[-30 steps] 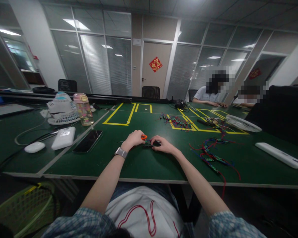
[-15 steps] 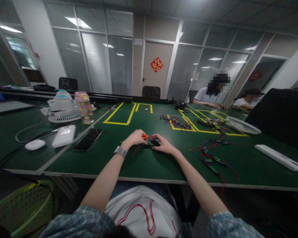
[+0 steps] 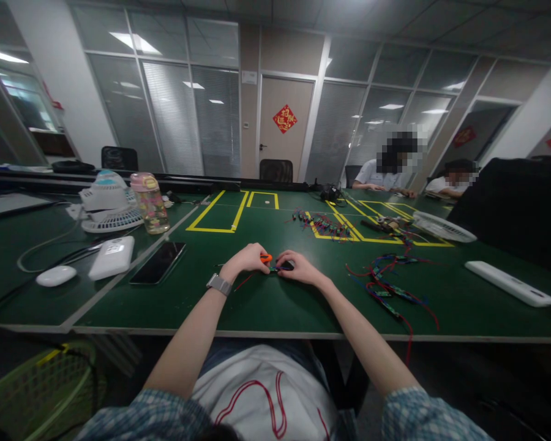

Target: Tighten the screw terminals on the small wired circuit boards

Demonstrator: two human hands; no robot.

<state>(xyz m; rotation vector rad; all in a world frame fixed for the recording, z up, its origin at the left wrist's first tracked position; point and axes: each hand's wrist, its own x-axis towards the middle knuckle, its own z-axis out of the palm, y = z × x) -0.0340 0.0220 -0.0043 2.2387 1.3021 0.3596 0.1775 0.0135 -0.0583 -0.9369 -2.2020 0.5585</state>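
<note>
The left hand (image 3: 244, 260) is curling its fingers together around an orange-handled tool (image 3: 266, 258), with the orange tip poking out toward the middle of the table. A grey wristwatch (image 3: 219, 284) is sitting on that wrist. The right hand (image 3: 299, 269) is lying just beside it, its fingers bent down and closed on a small wired board (image 3: 281, 267). The board is resting on the green table (image 3: 275, 306) between the two hands, touching both the tool and the right fingertips. A thin red wire (image 3: 245, 281) is trailing from there toward the near edge, under the left hand.

To the left, a black smartphone (image 3: 158, 262) is lying flat, and beyond it a white power bank (image 3: 111, 258) and a white mouse (image 3: 55, 275). Farther back a pink-capped water bottle (image 3: 150, 203) is standing upright just beside a small desk fan (image 3: 108, 208).

To the right, well apart from the hands, a tangle of wired boards (image 3: 390, 285) is spreading across the table (red leads looping toward the edge), and another pile (image 3: 324, 223) is lying on the yellow tape markings (image 3: 220, 211). Two co-workers are sitting at the far right end, one in a light shirt (image 3: 382, 176).
</note>
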